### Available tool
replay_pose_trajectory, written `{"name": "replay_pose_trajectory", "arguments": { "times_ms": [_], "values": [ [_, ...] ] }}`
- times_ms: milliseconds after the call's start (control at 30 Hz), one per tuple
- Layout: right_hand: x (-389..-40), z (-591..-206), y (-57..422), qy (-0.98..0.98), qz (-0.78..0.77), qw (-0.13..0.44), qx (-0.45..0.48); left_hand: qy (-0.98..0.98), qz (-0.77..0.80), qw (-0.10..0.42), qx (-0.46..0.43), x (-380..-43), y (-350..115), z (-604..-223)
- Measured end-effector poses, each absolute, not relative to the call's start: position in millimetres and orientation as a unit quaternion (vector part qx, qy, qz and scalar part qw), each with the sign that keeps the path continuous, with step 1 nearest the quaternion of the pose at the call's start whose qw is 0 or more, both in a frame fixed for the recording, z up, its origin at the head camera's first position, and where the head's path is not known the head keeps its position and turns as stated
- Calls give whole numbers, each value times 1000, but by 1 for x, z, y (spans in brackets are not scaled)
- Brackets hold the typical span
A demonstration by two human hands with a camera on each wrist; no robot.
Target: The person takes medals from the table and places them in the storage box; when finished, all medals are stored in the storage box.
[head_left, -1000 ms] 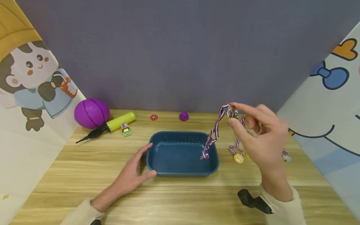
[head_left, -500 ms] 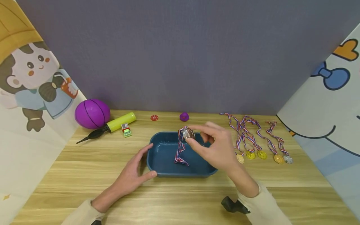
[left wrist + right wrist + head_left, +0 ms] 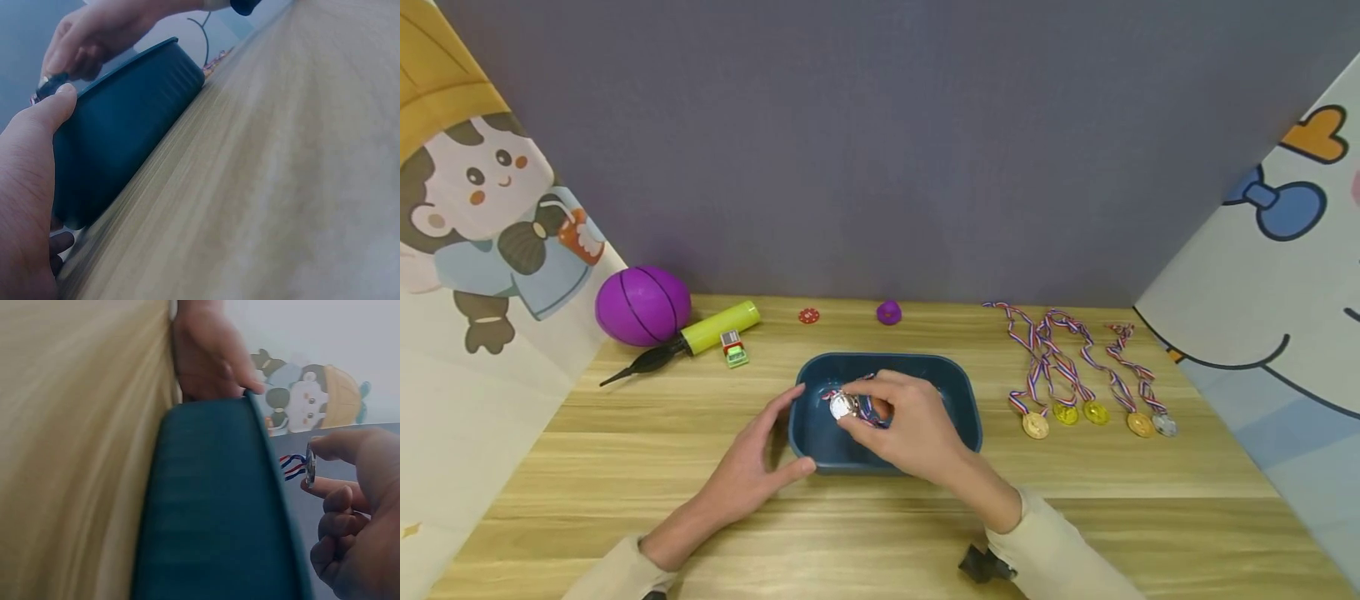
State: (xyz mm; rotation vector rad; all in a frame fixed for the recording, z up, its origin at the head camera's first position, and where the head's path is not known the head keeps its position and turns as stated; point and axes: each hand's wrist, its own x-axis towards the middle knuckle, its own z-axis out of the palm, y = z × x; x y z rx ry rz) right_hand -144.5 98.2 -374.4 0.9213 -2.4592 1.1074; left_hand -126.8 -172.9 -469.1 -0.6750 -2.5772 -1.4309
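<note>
A dark blue plastic basin (image 3: pixel 955 454) sits on the table in front of me in the head view. My left hand (image 3: pixel 741 471) holds its left end, thumb at the near corner and fingers at the far one. Over the basin, my right hand (image 3: pixel 910 425) pinches a silver medal (image 3: pixel 843 406) between thumb and index finger. The medal's red, white and blue ribbon (image 3: pixel 292 466) trails from it, partly hidden by the hand in the head view. In the right wrist view the medal (image 3: pixel 310 465) is seen edge-on, above the rim.
Several ribboned medals (image 3: pixel 1096 412) lie at the right. Along the back are a purple ball (image 3: pixel 643 306), a yellow pump (image 3: pixel 721 326) with a black nozzle, a small red-and-green item (image 3: pixel 734 348), a red chip (image 3: pixel 808 316) and a small purple object (image 3: pixel 889 312). A grey wall rises behind.
My right hand has carried the silver medal leftward and down from above the right-hand medals to over the basin's left half. The left hand stays on the basin.
</note>
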Motion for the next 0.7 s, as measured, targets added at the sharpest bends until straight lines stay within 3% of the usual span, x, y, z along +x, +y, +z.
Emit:
{"name": "replay_pose_trajectory", "arguments": {
  "times_ms": [167,400,700],
  "values": [
    [-146,-386,90,-876,352,96,316,-850,-473,60,-225,-126,-173,-469],
    [-152,-393,79,-889,337,-17,311,-853,-468,58,-223,-126,-175,-469],
    [-161,-399,74,-890,321,-82,314,-853,-468,55,-223,-126,-174,-470]
  ]
}}
